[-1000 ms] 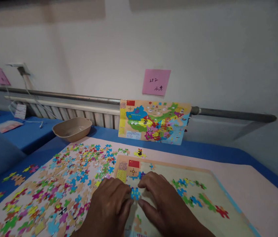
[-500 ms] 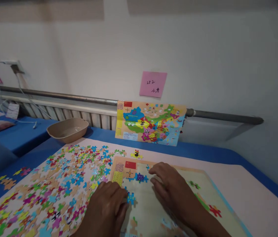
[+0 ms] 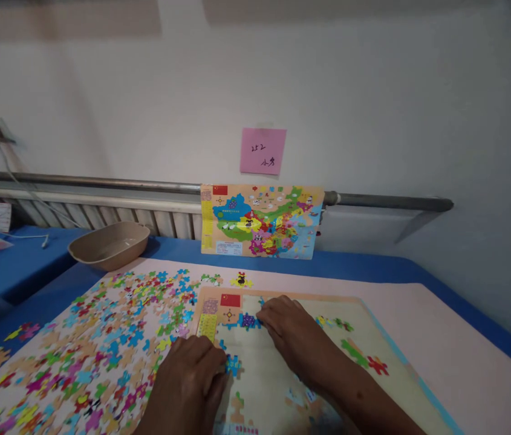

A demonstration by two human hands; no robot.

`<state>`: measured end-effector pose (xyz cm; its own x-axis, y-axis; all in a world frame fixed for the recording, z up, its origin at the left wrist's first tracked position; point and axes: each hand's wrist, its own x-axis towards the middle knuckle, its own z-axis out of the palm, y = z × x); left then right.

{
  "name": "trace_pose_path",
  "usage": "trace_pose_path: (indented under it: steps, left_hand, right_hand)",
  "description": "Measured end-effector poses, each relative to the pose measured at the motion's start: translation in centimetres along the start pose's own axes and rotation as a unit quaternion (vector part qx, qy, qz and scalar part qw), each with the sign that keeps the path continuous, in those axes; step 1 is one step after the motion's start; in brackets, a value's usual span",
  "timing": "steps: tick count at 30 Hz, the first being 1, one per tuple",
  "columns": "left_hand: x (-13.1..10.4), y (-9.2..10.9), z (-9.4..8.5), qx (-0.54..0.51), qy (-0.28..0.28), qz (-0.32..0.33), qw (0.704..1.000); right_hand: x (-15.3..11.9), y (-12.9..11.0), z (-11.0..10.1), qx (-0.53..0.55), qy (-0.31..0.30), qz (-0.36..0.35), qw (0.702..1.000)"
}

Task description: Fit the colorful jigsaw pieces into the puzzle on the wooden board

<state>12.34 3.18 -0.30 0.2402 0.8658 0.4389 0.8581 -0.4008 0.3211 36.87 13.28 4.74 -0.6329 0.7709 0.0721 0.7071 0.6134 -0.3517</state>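
A partly assembled jigsaw puzzle of a map lies on a pale puzzle board (image 3: 277,386). My right hand (image 3: 289,332) bends over its upper part, with thumb and fingers drawn together on a blue puzzle piece (image 3: 262,301) beside the purple grape piece (image 3: 248,320). To the left, my left hand (image 3: 194,374) rests curled over the board's left edge. Its fingertips are beside blue lettered pieces (image 3: 233,365), and whatever they hold is hidden. The joined corner shows a red flag (image 3: 230,300) and a yellow panel (image 3: 207,326).
Many loose puzzle pieces (image 3: 114,338) cover the pale sheet at left. A beige basin (image 3: 110,244) stands behind them. The printed reference map (image 3: 262,220) leans against the wall pipe (image 3: 386,201). Red pieces (image 3: 377,365) and green pieces (image 3: 352,352) lie on the board's right side.
My view has turned slightly right. The right hand's fingers, apart before, have closed beside the grape piece. My left hand has stayed near the blue lettered pieces.
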Motion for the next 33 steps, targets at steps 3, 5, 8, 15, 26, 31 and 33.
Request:
trace_pose_path:
  steps: [3, 5, 8, 15, 26, 31, 33]
  left_hand:
    - [0.0, -0.2, -0.1, -0.008, -0.008, 0.018, 1.0]
    - [0.0, -0.5, -0.2, -0.014, -0.007, 0.032, 0.999]
    - [0.0, -0.7, -0.4, -0.019, 0.0, 0.043, 0.999]
    - [0.5, 0.4, -1.0, -0.059, 0.08, 0.054, 0.994]
    - [1.0, 0.2, -0.6, -0.056, 0.153, 0.1, 0.982]
    - [1.0, 0.3, -0.7, -0.062, 0.145, 0.088, 0.984]
    - [1.0, 0.5, -0.8, -0.064, 0.147, 0.085, 0.983]
  right_hand:
    - [0.0, -0.3, -0.3, 0.009, -0.007, 0.009, 1.0]
    - [-0.1, -0.3, -0.3, 0.004, -0.009, 0.01, 1.0]
    - [-0.3, -0.2, -0.2, 0.02, 0.002, 0.003, 1.0]
    - [-0.9, -2.6, -0.4, 0.245, 0.033, -0.011, 0.969]
    - [-0.7, -2.8, -0.9, 0.268, 0.064, 0.069, 0.959]
    - [-0.9, -1.2, -2.7, 0.255, 0.088, 0.1, 0.958]
    - [-1.1, -1.4, -3.4, 0.263, 0.097, 0.097, 0.955]
